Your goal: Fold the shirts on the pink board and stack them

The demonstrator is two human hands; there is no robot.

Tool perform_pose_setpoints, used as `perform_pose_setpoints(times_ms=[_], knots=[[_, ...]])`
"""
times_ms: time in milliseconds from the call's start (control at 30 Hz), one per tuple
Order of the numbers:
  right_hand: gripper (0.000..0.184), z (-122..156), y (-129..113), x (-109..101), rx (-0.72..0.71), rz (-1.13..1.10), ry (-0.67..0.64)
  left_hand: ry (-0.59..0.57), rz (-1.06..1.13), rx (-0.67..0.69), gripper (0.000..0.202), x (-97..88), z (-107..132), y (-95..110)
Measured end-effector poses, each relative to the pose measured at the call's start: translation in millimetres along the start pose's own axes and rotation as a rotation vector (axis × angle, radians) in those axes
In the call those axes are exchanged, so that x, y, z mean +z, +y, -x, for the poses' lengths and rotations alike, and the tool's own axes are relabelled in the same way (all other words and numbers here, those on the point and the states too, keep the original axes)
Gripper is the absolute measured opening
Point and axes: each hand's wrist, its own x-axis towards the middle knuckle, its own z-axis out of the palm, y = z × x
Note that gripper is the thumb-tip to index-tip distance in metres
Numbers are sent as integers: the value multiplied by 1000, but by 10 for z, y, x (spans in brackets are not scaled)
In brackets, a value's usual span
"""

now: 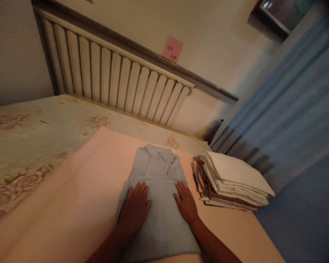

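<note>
A light blue collared shirt [157,171] lies folded lengthwise on a pink sheet [79,190] spread over the bed, collar pointing away from me. My left hand [135,210] rests flat on the shirt's left side, fingers stretched out. My right hand [185,203] presses flat on the shirt's right edge, fingers together and extended. Neither hand holds anything.
A stack of folded white and tan clothes [231,180] sits to the right of the shirt near the bed's edge. A floral bedspread [27,146] covers the left part. A slatted headboard [112,78] stands behind; a blue curtain [296,106] hangs at the right. A pink note [171,49] is stuck on the wall.
</note>
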Motion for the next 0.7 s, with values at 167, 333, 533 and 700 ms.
perform_pose_setpoints(times_ms=[167, 333, 533, 700], knots=[[48, -9, -4, -8, -1, -7, 10, 4, -14, 5, 51, 13, -5, -9], [49, -7, -9, -12, 2, -1, 8, 14, -5, 3, 51, 46, -8, -19], [48, 10, 7, 20, 0, -6, 22, 37, 11, 11, 51, 92, -8, -32], [48, -36, 40, -18, -1, -40, -2, 44, 2, 13, 50, 76, -11, -30]])
